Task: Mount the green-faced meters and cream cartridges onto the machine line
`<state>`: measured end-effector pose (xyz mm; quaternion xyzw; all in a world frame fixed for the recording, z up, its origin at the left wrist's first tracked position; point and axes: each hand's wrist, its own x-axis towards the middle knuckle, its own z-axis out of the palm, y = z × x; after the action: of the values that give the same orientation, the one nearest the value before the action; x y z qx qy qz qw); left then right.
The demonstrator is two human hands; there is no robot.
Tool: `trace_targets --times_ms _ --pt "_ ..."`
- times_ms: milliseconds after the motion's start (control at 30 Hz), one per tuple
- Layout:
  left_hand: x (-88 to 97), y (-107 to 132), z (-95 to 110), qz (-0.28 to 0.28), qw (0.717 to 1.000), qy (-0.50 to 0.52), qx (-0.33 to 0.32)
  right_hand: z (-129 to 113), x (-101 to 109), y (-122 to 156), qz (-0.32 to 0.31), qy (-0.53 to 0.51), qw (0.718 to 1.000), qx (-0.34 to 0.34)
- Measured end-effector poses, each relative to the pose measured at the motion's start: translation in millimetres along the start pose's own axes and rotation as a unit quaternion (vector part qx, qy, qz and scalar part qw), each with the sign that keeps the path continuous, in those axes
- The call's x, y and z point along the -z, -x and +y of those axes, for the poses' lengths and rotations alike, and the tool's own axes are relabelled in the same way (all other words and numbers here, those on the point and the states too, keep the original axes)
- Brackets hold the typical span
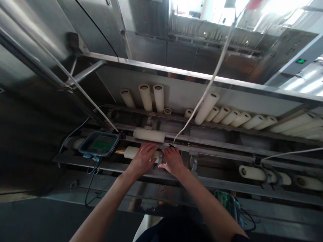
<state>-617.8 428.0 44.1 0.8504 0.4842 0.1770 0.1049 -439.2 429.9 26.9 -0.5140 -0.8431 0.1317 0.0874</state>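
Note:
A white cylindrical roller (130, 152) lies on a rod between the metal rails in front of me. My left hand (142, 161) curls over its middle, the thumb on the near side. Close by, my right hand (173, 161) grips around the roller's right end, beside a light ring or bracket (159, 158); the palm hides part of that end. Just behind both hands, another white roller (148, 135) rests on the rail. The tip of a white cord (186, 122) reaches the rail by my right fingers.
A clear lidded box (99, 144) with a green board sits left, a second box (227, 203) lower right. Several white rollers (241, 119) lean along the back ledge. More rollers (252, 173) sit on the right of the rails. A metal bar (161, 67) crosses above.

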Motion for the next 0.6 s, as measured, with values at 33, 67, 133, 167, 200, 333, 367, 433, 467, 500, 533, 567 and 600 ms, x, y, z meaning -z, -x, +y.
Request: trace_targets --times_ms 33,67,133,167,200,333,367,433,467,500,533,567,600 --pt "0.8 2 5 0.028 1.000 0.011 0.001 -2 1 0 -0.001 -0.001 1.000 -0.003" --pt "1.3 4 11 0.052 0.998 0.024 0.001 -4 2 2 0.000 -0.004 1.000 -0.007" --pt "-0.5 10 25 0.088 0.995 0.053 0.003 -4 8 12 0.012 -0.012 1.000 -0.015" --pt "-3.5 15 33 0.098 0.993 0.068 0.003 -2 13 21 0.021 -0.018 0.999 -0.018" --pt "-8.2 21 40 0.104 0.991 0.083 0.002 3 19 33 0.031 -0.022 0.999 -0.024" --pt "-41.0 50 64 0.088 0.986 0.142 -0.005 50 52 105 0.065 -0.006 0.991 -0.114" --pt "-50.3 57 69 0.081 0.985 0.154 -0.006 68 61 129 0.075 0.008 0.986 -0.149" --pt "-66.1 65 81 0.064 0.983 0.170 -0.010 111 76 178 0.097 0.048 0.971 -0.214" --pt "-72.1 67 87 0.056 0.983 0.175 -0.011 135 83 202 0.108 0.072 0.960 -0.246" --pt "-76.9 66 93 0.047 0.983 0.178 -0.009 159 89 225 0.112 0.093 0.950 -0.277" --pt "-81.0 63 98 0.044 0.983 0.180 -0.002 183 94 246 0.118 0.108 0.938 -0.307" --pt "-85.0 57 103 0.044 0.982 0.181 0.014 207 99 265 0.124 0.121 0.926 -0.334" --pt "-89.5 50 106 0.052 0.982 0.180 0.035 230 103 281 0.124 0.138 0.915 -0.358"
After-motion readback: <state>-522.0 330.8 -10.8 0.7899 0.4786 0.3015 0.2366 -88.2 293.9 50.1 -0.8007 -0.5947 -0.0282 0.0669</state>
